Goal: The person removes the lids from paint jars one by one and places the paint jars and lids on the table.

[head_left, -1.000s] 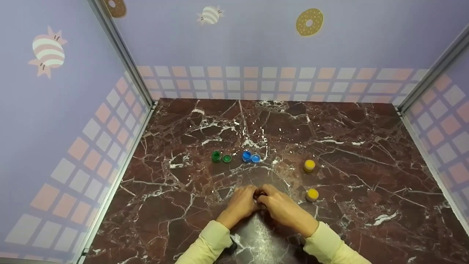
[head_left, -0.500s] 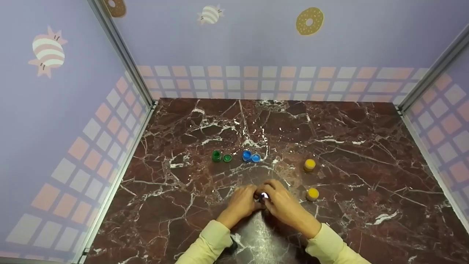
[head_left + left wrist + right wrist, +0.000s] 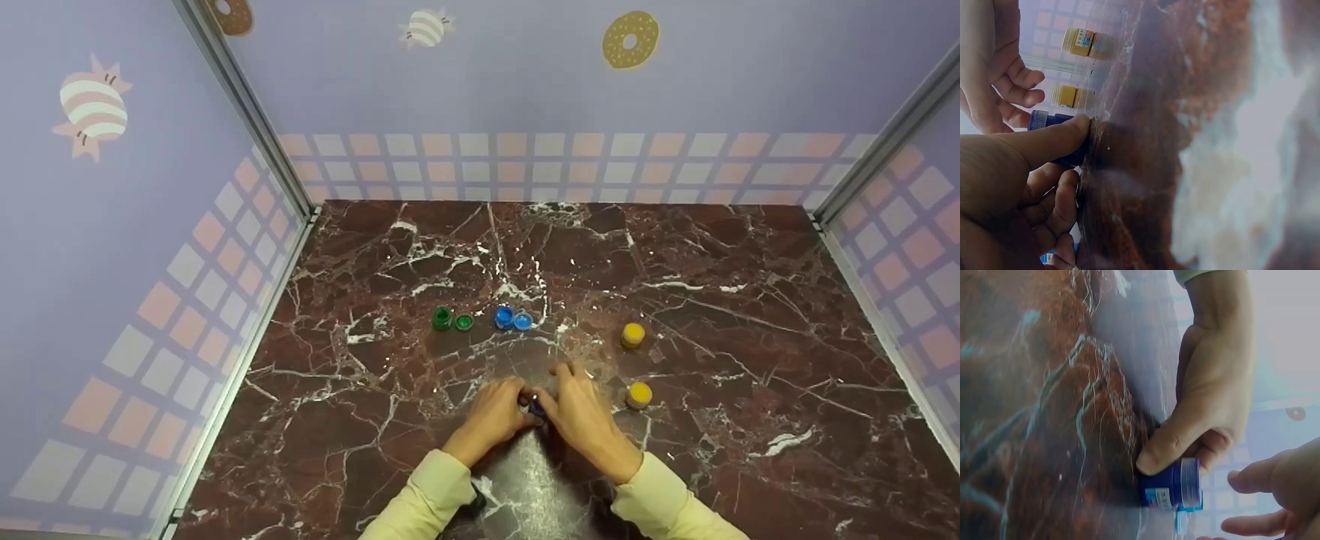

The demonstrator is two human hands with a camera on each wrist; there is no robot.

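A small dark blue paint jar with a ribbed clear lid stands on the table. My left hand grips it, thumb on the near side and fingers around the far side. My right hand hovers beside the lid, its fingers spread and apart from it in the right wrist view. From the head view the jar is mostly hidden between the hands. Past them stand an open green paint jar with its lid beside it, and an open blue paint jar with its lid.
Two yellow paint jars, a farther one and a nearer one, stand to the right of my right hand. The marbled table is bounded by patterned panels at the back and both sides.
My right hand has loosened from the top of the dark blue jar, its fingers extending and lifting off to the right. The left hand keeps its grip in place.
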